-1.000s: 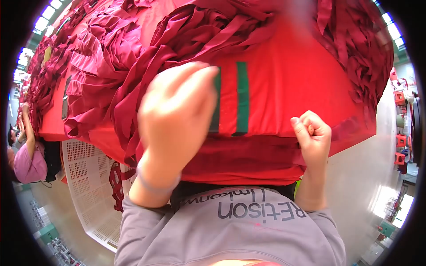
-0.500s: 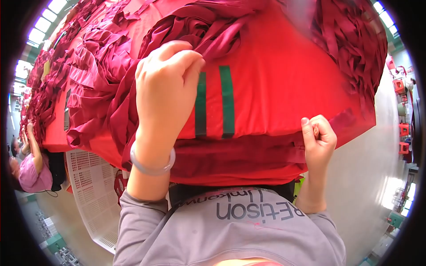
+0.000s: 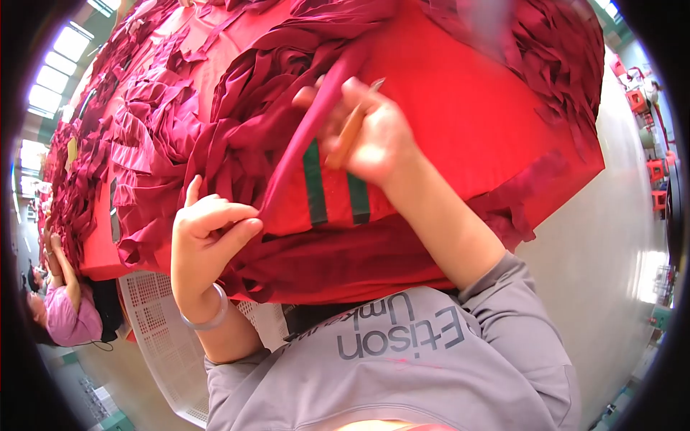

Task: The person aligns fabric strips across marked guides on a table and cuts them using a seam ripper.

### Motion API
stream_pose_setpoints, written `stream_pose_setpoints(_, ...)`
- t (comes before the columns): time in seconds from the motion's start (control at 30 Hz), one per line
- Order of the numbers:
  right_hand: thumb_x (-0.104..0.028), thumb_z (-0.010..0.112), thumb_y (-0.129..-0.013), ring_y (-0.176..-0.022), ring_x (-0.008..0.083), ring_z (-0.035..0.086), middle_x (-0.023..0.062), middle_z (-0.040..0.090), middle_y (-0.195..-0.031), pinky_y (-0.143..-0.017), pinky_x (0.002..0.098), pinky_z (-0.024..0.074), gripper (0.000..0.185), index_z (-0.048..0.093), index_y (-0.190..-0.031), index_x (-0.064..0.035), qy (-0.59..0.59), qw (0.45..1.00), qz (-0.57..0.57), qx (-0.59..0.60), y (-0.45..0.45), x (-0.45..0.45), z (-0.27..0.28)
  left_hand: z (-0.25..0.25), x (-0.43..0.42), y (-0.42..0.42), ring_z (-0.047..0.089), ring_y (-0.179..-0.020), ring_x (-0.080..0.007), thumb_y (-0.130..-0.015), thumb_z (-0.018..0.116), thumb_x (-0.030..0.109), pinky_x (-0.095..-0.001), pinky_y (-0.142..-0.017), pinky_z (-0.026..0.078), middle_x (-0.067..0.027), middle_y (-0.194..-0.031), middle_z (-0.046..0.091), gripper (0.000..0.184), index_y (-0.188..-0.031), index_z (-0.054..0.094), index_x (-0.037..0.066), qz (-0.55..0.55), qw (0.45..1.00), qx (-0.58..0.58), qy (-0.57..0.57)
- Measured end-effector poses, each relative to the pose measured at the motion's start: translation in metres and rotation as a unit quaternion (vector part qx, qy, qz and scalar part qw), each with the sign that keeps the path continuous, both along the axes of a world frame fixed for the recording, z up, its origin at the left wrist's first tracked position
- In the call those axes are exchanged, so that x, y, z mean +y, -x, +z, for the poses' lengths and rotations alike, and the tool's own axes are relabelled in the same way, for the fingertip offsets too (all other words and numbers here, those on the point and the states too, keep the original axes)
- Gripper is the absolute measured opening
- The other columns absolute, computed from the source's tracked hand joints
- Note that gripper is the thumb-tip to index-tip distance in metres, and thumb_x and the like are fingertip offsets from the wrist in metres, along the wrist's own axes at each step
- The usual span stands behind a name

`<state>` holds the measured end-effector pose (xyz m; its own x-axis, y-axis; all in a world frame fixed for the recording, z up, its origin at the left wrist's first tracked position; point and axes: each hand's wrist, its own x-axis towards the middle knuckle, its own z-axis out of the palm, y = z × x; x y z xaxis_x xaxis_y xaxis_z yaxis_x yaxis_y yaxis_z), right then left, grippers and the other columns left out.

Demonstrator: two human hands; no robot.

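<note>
My left hand [image 3: 205,233] pinches the lower end of a maroon fabric strip [image 3: 300,141] between thumb and forefinger, near the table's front edge. The strip slants up to my right hand [image 3: 381,140], passing over its fingers. In that hand lies a slim orange-brown tool [image 3: 348,135] with a pointed tip; its exact kind is unclear. Below the hands, two dark green bands [image 3: 314,183] cross the red tabletop cloth [image 3: 460,129]. Heaped maroon strips [image 3: 277,61] lie behind and left of my hands.
More maroon strips [image 3: 557,65] are piled at the right. Under the table's left front is a white perforated basket [image 3: 162,323]. A person in pink [image 3: 72,312] works at the far left. Red stools [image 3: 655,170] stand at the far right.
My right hand has moved up and left from the table edge to the strip, and the tool now shows. My left hand has come down and pinches the strip's end.
</note>
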<state>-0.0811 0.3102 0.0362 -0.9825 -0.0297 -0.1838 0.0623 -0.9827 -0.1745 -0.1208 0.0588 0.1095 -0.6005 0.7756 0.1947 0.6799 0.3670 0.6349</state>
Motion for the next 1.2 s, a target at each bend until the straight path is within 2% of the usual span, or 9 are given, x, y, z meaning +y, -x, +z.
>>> stream_pose_setpoints(0.1, -0.044, 0.052, -0.089, -0.062, 0.0223, 0.062, 0.0097, 0.069, -0.081, -0.063, 0.0375, 0.0472, 0.051, 0.061, -0.111, 0.0019, 0.016, 0.983, -0.039, 0.178, -0.016, 0.057, 0.004, -0.012, -0.016, 0.004, 0.041, -0.051, -0.0037, -0.076, 0.07, 0.004, -0.0468, -0.111, 0.015, 0.0068, -0.051, 0.045, 0.005, -0.076, 0.065, 0.003, 0.105, 0.984, -0.126, -0.074)
stream_pose_setpoints(0.23, -0.033, 0.057, -0.087, -0.092, 0.0179, 0.051, 0.0008, 0.066, -0.098, -0.083, 0.036, 0.0402, 0.037, 0.06, -0.114, -0.0083, -0.011, 0.952, -0.149, 0.265, -0.079, 0.13, 0.009, -0.013, -0.008, 0.003, 0.041, -0.05, -0.0036, -0.077, 0.07, 0.006, -0.0473, -0.111, 0.014, 0.0064, -0.05, 0.046, 0.006, -0.076, 0.064, 0.004, 0.086, 0.992, -0.084, -0.034)
stream_pose_setpoints(0.5, -0.017, 0.051, -0.093, -0.087, 0.0195, 0.045, 0.0027, 0.065, -0.113, -0.088, 0.0357, 0.0412, 0.03, 0.059, -0.12, -0.0052, -0.251, 0.919, -0.292, 0.088, -0.283, 0.333, 0.006, -0.023, -0.005, 0.006, 0.053, -0.066, -0.0144, -0.08, 0.068, 0.007, -0.0443, -0.104, 0.027, -0.0025, -0.074, 0.058, 0.007, -0.082, 0.062, 0.003, 0.051, 0.998, -0.017, -0.013)
stream_pose_setpoints(0.63, -0.009, 0.053, -0.092, -0.112, 0.0262, 0.058, 0.0112, 0.064, -0.116, -0.097, 0.0476, 0.0446, 0.023, 0.063, -0.112, -0.0051, -0.231, 0.847, -0.452, -0.16, -0.368, 0.411, 0.02, -0.025, 0.006, -0.004, 0.055, -0.079, -0.0213, -0.084, 0.064, 0.01, -0.035, -0.093, 0.037, -0.0084, -0.086, 0.056, 0.01, -0.084, 0.059, 0.001, 0.033, 0.992, 0.071, -0.097)
stream_pose_setpoints(0.83, -0.007, 0.069, -0.077, -0.091, 0.023, 0.065, 0.0052, 0.07, -0.098, -0.084, 0.0427, 0.0507, 0.021, 0.068, -0.098, -0.0089, -0.32, 0.769, -0.485, -0.265, -0.406, 0.47, -0.012, -0.04, 0.007, -0.012, 0.05, -0.079, -0.0092, -0.092, 0.053, 0.002, -0.0196, -0.076, 0.04, -0.0019, -0.084, 0.055, 0.006, -0.092, 0.056, -0.003, 0.109, 0.968, -0.175, -0.145)
stream_pose_setpoints(0.9, -0.009, 0.067, -0.078, -0.095, 0.0252, 0.063, 0.0073, 0.069, -0.098, -0.083, 0.0462, 0.0503, 0.018, 0.069, -0.096, -0.0103, -0.371, 0.791, -0.403, -0.273, -0.4, 0.473, -0.022, -0.044, 0.019, -0.01, 0.054, -0.073, -0.0163, -0.091, 0.055, 0.005, -0.0356, -0.092, 0.038, -0.0055, -0.075, 0.058, 0.005, -0.091, 0.059, 0.002, 0.158, 0.985, -0.066, -0.009)
stream_pose_setpoints(0.97, -0.014, 0.067, -0.079, -0.091, 0.0253, 0.065, 0.0069, 0.069, -0.1, -0.076, 0.0445, 0.0524, 0.017, 0.069, -0.096, -0.0106, -0.416, 0.734, -0.4, -0.358, -0.372, 0.448, -0.018, -0.052, 0.032, -0.018, 0.059, -0.073, -0.0264, -0.089, 0.057, 0.015, -0.0545, -0.106, 0.024, -0.0104, -0.072, 0.061, 0.008, -0.092, 0.062, 0.009, 0.177, 0.962, 0.164, 0.129)
stream_pose_setpoints(1.1, -0.019, 0.059, -0.087, -0.067, 0.0166, 0.06, 0.0028, 0.063, -0.079, -0.049, 0.0301, 0.0374, 0.02, 0.06, -0.106, -0.0125, -0.349, 0.612, -0.493, -0.51, -0.359, 0.452, -0.027, -0.062, 0.037, -0.023, 0.061, -0.083, -0.0239, -0.088, 0.058, 0.019, -0.0595, -0.105, 0.024, -0.0058, -0.081, 0.065, 0.011, -0.095, 0.063, 0.012, 0.221, 0.906, 0.249, 0.262)
stream_pose_setpoints(1.2, -0.021, 0.056, -0.088, -0.061, 0.0197, 0.061, 0.0034, 0.062, -0.078, -0.049, 0.0315, 0.04, 0.031, 0.053, -0.118, -0.0131, -0.464, 0.354, -0.499, -0.641, -0.344, 0.41, -0.007, -0.06, 0.038, -0.031, 0.059, -0.096, -0.0231, -0.088, 0.059, 0.02, -0.0647, -0.104, 0.021, -0.0016, -0.097, 0.065, 0.012, -0.097, 0.063, 0.014, 0.243, 0.891, 0.284, 0.259)
